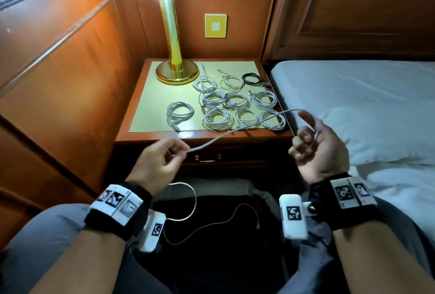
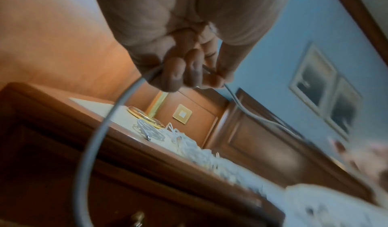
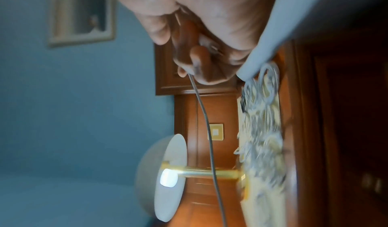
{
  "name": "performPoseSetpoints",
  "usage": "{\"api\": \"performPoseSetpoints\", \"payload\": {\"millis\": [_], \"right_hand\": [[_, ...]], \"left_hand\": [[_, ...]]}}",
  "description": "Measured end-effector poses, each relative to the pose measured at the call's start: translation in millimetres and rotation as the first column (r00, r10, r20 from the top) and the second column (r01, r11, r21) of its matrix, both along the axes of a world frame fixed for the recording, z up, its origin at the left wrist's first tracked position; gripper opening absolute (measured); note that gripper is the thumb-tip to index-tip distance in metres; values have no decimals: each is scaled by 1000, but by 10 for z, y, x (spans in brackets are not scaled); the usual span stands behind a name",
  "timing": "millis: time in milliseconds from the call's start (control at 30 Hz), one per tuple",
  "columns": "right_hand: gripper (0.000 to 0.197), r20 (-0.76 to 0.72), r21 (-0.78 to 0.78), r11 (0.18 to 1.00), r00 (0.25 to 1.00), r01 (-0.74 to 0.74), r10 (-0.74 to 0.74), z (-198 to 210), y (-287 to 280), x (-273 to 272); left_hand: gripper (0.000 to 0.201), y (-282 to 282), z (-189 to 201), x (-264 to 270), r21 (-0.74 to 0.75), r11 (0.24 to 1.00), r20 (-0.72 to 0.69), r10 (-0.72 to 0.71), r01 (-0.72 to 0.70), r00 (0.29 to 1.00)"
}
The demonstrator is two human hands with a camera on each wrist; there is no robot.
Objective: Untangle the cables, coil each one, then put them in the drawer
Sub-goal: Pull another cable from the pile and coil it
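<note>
Pinching a loose white cable (image 1: 235, 130), left hand (image 1: 157, 162) holds it between thumb and fingertips, remaining fingers curled; in the left wrist view the strand (image 2: 100, 131) exits the curled fingers (image 2: 174, 74) on the thumb side and sweeps down in a wide arc.

Slack: from below the left hand the cable trails over the lap in loose curves, its plug end lying free between the two forearms.

Span: from the left fingertips the cable rises rightward, passing above the front edge of the nightstand (image 1: 141, 96), to the right hand (image 1: 317, 147).

Right hand: palm turned up, fingers curled around the cable, forefinger partly raised with the strand looped over it; right wrist view shows the cable (image 3: 208, 127) leaving the closed fingers (image 3: 199, 59).

Beyond the fingers, on the nightstand top: ten white coiled cables (image 1: 217, 118) and one black coil (image 1: 251, 78), lying close together, none touched by either hand.

Drawer (image 1: 211, 159): closed, directly behind and between the two hands, brass handle visible.

Lamp (image 1: 175, 58): brass, lit, at the rear left of the coils. Bed (image 1: 364, 110) right of the right hand.
</note>
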State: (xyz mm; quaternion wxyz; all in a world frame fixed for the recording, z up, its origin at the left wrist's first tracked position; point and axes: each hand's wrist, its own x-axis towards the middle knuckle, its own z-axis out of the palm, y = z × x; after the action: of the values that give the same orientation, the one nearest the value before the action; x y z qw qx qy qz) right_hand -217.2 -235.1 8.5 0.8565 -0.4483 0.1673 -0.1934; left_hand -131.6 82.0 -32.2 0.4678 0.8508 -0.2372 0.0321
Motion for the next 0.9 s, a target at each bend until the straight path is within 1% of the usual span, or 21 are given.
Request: {"api": "performPoseSetpoints", "payload": {"millis": [33, 67, 100, 133, 167, 200, 233, 267, 300, 400, 467, 567, 633, 700, 767, 833, 867, 900], "right_hand": [[30, -33, -228, 974, 999, -14, 7, -53, 52, 8], [31, -85, -497, 866, 996, -61, 21, -112, 129, 15], [32, -142, -717, 685, 989, -131, 40, -177, 221, 15], [34, -197, -844, 491, 976, -216, 90, -253, 319, 14], [35, -256, -896, 327, 951, -300, 172, -324, 412, 10], [35, -315, -904, 208, 911, -373, 266, -371, 506, 1], [35, -364, -892, 136, 865, -430, 346, -393, 587, -14], [34, -393, -875, 116, 828, -471, 400, -395, 657, -26], [34, -396, -862, 133, 813, -490, 428, -382, 701, -36], [34, -356, -843, 226, 821, -488, 446, -343, 742, -47], [34, -340, -824, 269, 815, -498, 469, -335, 755, -47], [35, -305, -797, 341, 819, -499, 486, -327, 778, -51], [36, -293, -792, 362, 826, -492, 482, -330, 761, -45], [40, -291, -764, 400, 824, -506, 487, -329, 748, -48], [40, -298, -686, 488, 821, -539, 488, -314, 759, -41], [35, -314, -567, 587, 810, -578, 495, -282, 775, -41], [34, -319, -508, 618, 797, -600, 512, -267, 772, -42], [36, -314, -464, 631, 781, -622, 540, -260, 760, -42]], "left_hand": [[17, -69, -18, -71, 36, 995, 33, -98, 97, 995], [21, -145, -34, -149, 55, 979, 64, -201, 197, 978], [26, -218, -45, -221, 68, 957, 93, -287, 282, 953], [30, -290, -39, -283, 68, 938, 119, -347, 341, 930], [32, -342, -33, -321, 53, 926, 138, -377, 373, 916], [33, -380, -27, -341, 23, 924, 155, -381, 382, 911], [31, -396, -26, -344, -11, 929, 170, -364, 371, 916], [29, -397, -35, -330, -39, 936, 179, -338, 350, 924], [26, -387, -43, -312, -60, 945, 183, -308, 323, 934], [14, -337, -54, -267, -105, 967, 179, -213, 234, 961], [21, -331, -54, -276, -113, 977, 187, -160, 183, 969], [20, -349, -45, -296, -146, 968, 140, -185, 205, 973], [18, -360, -54, -297, -174, 961, 98, -199, 214, 975], [21, -366, -56, -284, -165, 971, 113, -156, 173, 981], [23, -369, -49, -272, -162, 982, 141, -78, 101, 987], [23, -361, -41, -251, -178, 984, 151, 1, 26, 989], [23, -357, -35, -242, -184, 983, 153, 30, -1, 988], [23, -354, -29, -238, -189, 982, 157, 48, -18, 986]]}}
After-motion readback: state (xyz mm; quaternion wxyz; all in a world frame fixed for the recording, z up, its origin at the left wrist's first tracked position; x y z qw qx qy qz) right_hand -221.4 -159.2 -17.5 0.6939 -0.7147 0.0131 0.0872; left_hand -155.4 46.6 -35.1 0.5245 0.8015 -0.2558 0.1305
